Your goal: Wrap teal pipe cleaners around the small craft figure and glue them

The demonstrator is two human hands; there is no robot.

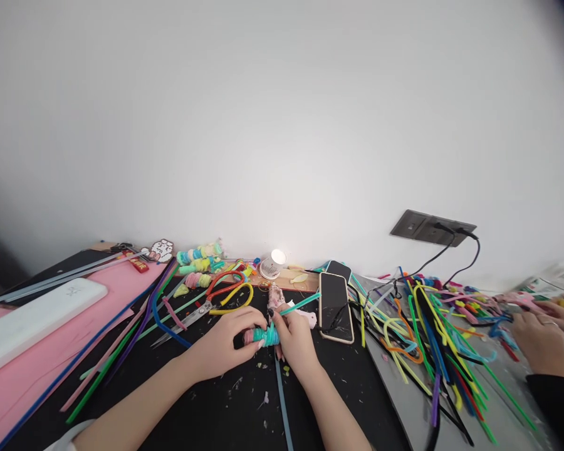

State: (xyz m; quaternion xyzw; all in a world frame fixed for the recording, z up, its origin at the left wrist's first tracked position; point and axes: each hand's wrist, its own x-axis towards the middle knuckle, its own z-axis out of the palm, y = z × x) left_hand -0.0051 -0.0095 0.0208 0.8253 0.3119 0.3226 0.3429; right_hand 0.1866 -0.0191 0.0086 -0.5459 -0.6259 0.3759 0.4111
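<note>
My left hand point(232, 338) is closed on a wound roll of pipe cleaners point(266, 337), pink at one end and turquoise and blue toward the other. At the roll's other end, my right hand point(292, 338) pinches a turquoise pipe cleaner point(303, 303), whose free end sticks out toward the upper right. Just beyond the hands lies a pink and white tool point(276, 294), partly hidden by my right hand; it looks like a glue gun. Scissors point(202, 308) with red and yellow handles lie left of my hands. A pale blue strip point(282, 401) runs below them.
Several finished coiled rolls point(198, 255) and a lit white cup point(273, 264) stand by the wall. A phone point(336, 307) lies to the right, with a tangle of pipe cleaners point(432, 326) beyond. A white device point(47, 319) rests on pink sheets at left. Another person's hands point(543, 338) work far right.
</note>
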